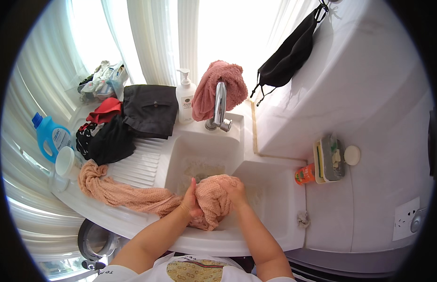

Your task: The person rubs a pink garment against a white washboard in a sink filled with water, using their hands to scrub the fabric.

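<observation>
A long peach waffle-textured towel (133,199) stretches from the ribbed washboard side of a white sink (181,150) to the basin, where it is bunched up. My left hand (192,202) grips the bunch from its left side, thumb pointing up. On the right side, my right hand (234,190) is closed over the same bunch, its fingers partly sunk in the folds. Beneath the towel the basin floor looks wet. The towel's far left end lies loosely coiled on the washboard.
A chrome faucet (220,103) with a pink towel (204,96) draped over it stands behind the basin, beside a white pump bottle (185,98). Dark clothes (112,141) and a blue detergent bottle (53,136) are at left. A black mask (289,56) hangs on the wall.
</observation>
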The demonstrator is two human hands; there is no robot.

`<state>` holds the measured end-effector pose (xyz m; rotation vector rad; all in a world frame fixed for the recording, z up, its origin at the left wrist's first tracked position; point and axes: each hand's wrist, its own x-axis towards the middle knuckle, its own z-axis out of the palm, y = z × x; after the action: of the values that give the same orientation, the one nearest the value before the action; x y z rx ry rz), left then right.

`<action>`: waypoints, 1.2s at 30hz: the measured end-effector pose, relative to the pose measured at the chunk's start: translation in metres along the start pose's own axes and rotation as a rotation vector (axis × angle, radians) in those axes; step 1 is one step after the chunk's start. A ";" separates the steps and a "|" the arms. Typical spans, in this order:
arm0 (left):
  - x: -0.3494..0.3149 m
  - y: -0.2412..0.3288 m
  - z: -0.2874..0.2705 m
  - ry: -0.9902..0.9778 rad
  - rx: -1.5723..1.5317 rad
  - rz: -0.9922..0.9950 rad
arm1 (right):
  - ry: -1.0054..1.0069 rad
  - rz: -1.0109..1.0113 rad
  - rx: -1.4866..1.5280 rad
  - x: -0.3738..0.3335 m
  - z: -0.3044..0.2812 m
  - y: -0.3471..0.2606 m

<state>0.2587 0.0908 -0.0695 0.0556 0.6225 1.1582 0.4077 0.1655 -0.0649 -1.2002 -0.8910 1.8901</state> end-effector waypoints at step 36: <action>0.037 -0.027 -0.040 0.314 -0.083 -0.115 | 0.374 -0.674 -0.772 -0.004 0.023 0.092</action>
<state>0.2716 0.1007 -0.1287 -0.2345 0.8422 1.0880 0.3687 0.1120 -0.1331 -1.3675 -1.6198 0.7526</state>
